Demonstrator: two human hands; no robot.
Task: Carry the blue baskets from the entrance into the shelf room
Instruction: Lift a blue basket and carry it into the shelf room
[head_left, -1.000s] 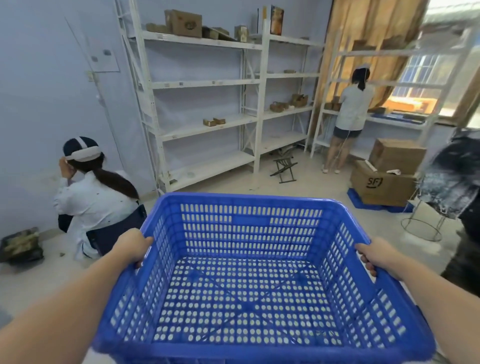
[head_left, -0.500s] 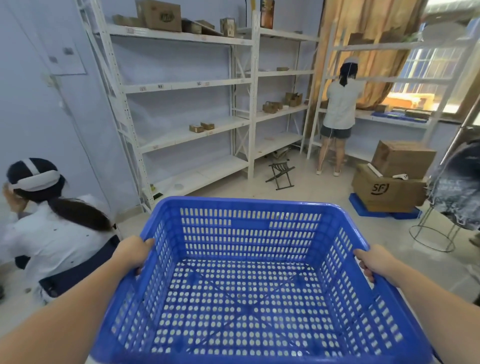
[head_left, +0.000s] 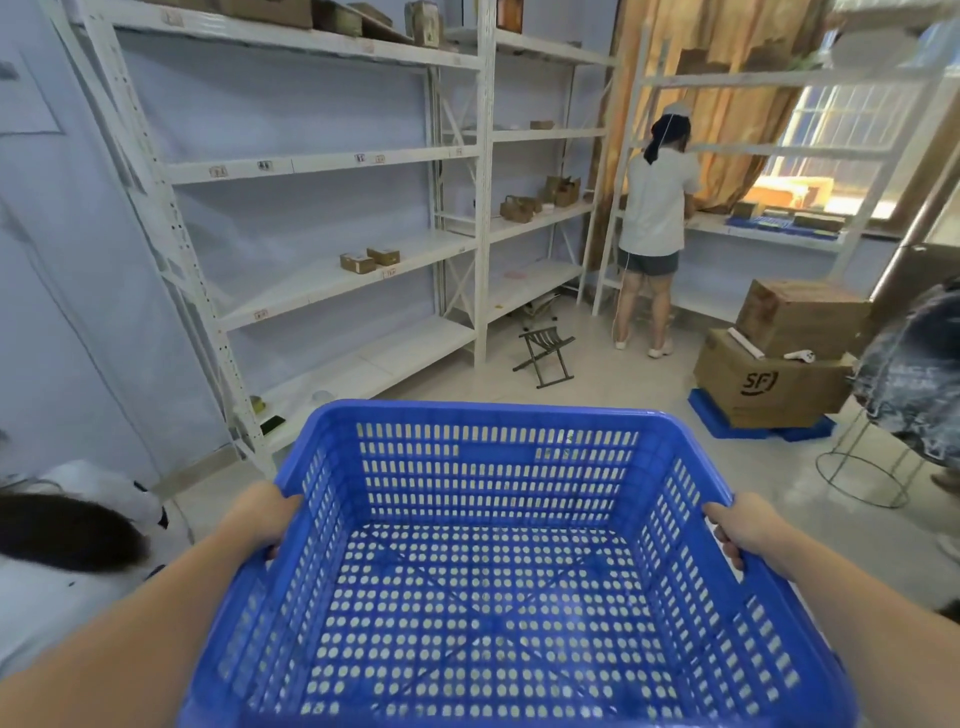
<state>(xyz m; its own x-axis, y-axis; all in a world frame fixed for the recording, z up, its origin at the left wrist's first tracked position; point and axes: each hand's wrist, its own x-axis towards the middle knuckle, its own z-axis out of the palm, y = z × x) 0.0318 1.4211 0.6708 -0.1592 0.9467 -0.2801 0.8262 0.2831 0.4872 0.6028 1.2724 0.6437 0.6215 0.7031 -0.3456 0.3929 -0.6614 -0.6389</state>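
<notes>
A: What has changed since the earlier frame?

B: The white shelving (head_left: 322, 171) has drawn nearer and slid left, and the crouching person in white (head_left: 62, 551) has dropped to the lower left edge, with only dark hair and a white top showing.

A: Place everything against that shelving, biggest first.

B: The shelving runs along the left wall and carries on round the corner under the window. The blue basket (head_left: 488, 587) is held in the air in front of it, well apart from its lowest shelf, with nothing inside. Right of the shelving, two stacked cardboard boxes (head_left: 779, 358) sit on a blue pallet (head_left: 727, 423). A standing person (head_left: 654, 218) faces the far run of shelving, close against it. A small folding stool (head_left: 545, 356) stands on the floor just in front of the shelving's middle upright. Two little brown boxes (head_left: 369, 260) lie side by side on a middle shelf.

A: And the hands?

B: The left hand (head_left: 260, 514) grips the basket's left rim, fingers curled over the edge. The right hand (head_left: 743, 530) grips the right rim the same way.
</notes>
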